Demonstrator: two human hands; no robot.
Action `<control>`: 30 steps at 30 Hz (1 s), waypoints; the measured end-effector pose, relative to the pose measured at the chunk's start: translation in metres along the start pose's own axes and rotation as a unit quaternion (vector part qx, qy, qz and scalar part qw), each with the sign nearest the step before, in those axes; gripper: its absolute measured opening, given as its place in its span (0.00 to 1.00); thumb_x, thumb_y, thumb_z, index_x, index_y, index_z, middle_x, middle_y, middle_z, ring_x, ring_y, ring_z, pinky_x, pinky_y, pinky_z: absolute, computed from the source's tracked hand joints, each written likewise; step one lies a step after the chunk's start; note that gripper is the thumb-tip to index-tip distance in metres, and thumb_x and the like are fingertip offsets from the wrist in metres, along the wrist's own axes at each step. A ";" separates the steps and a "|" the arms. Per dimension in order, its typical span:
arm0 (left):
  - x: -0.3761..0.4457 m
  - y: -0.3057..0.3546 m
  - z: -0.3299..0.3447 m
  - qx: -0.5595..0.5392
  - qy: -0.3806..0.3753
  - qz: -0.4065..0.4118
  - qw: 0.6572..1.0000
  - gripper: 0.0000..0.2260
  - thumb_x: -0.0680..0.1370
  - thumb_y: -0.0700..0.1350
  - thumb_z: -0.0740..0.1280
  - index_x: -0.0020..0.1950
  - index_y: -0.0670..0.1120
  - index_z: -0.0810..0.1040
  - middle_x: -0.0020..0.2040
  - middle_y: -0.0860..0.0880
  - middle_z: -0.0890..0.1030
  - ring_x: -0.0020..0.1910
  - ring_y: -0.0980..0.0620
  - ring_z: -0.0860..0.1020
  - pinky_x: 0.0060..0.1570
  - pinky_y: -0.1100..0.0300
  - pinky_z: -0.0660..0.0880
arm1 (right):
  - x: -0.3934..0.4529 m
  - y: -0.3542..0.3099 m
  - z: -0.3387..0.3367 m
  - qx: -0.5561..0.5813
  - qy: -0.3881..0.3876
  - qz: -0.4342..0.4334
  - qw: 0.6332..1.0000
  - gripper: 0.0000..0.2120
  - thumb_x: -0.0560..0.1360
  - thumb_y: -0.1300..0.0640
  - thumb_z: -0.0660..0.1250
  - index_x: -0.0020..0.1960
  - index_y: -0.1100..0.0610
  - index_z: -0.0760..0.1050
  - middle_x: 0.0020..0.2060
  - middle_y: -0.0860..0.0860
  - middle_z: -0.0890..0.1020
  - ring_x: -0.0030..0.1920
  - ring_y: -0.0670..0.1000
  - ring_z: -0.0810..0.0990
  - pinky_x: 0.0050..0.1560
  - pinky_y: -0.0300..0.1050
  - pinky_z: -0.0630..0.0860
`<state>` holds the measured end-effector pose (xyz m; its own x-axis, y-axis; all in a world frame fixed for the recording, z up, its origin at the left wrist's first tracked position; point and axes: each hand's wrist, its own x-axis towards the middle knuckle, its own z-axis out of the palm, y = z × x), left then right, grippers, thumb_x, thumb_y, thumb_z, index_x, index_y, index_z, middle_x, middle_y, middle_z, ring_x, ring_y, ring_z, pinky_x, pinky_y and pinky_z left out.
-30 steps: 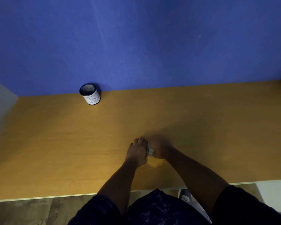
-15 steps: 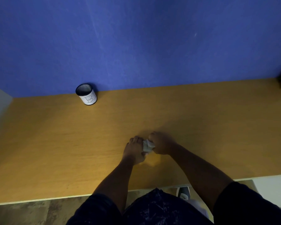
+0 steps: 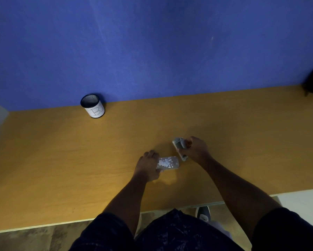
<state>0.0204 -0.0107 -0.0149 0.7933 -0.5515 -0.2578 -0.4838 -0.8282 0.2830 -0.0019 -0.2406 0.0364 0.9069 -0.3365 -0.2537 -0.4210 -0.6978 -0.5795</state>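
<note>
Single view, head-worn, wide-angle. Camera looks forward and steeply down along the person's own arms onto a wooden tabletop [image 3: 61, 160]. It faces a blue wall [image 3: 152, 42], which fills the upper half of the frame and meets the table's far edge. Left hand [image 3: 147, 166] and right hand [image 3: 197, 149] sit just below centre, near the lens. Near table edge, torso and floor [image 3: 25, 240] run along the bottom. A labelled cup [image 3: 93, 106] stands far left, against the wall. Table edges curve slightly.

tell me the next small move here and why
Probably set the lid down on the table, freeing the right hand: the left hand steadies the open tin, its small white pieces exposed.
</note>
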 end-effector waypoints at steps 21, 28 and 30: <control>0.004 0.003 -0.004 0.063 -0.023 0.042 0.997 0.30 0.74 0.56 0.69 0.73 0.47 0.68 0.72 0.46 0.68 0.68 0.43 0.71 0.64 0.48 0.73 | -0.028 0.061 -0.020 -0.166 0.063 0.179 0.968 0.22 0.72 0.40 0.69 0.55 0.58 0.79 0.52 0.57 0.84 0.53 0.60 0.84 0.51 0.52 0.81; 0.005 0.005 -0.006 0.081 -0.029 0.063 0.994 0.30 0.74 0.55 0.69 0.73 0.46 0.68 0.73 0.47 0.68 0.68 0.44 0.71 0.65 0.49 0.72 | -0.028 0.060 -0.018 -0.154 0.078 0.163 0.971 0.19 0.74 0.43 0.66 0.52 0.59 0.79 0.50 0.58 0.84 0.51 0.62 0.84 0.50 0.52 0.80; 0.005 0.005 -0.008 0.084 -0.032 0.069 0.994 0.30 0.74 0.55 0.68 0.73 0.46 0.69 0.73 0.46 0.69 0.68 0.44 0.71 0.65 0.49 0.72 | -0.028 0.060 -0.017 -0.159 0.078 0.164 0.970 0.20 0.74 0.42 0.65 0.53 0.59 0.79 0.50 0.58 0.84 0.52 0.62 0.84 0.50 0.52 0.80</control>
<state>0.0251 -0.0173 -0.0075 0.6929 -0.6611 -0.2879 -0.6448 -0.7468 0.1629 -0.0530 -0.2842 0.0217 0.7193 -0.6481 -0.2500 -0.6938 -0.6880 -0.2128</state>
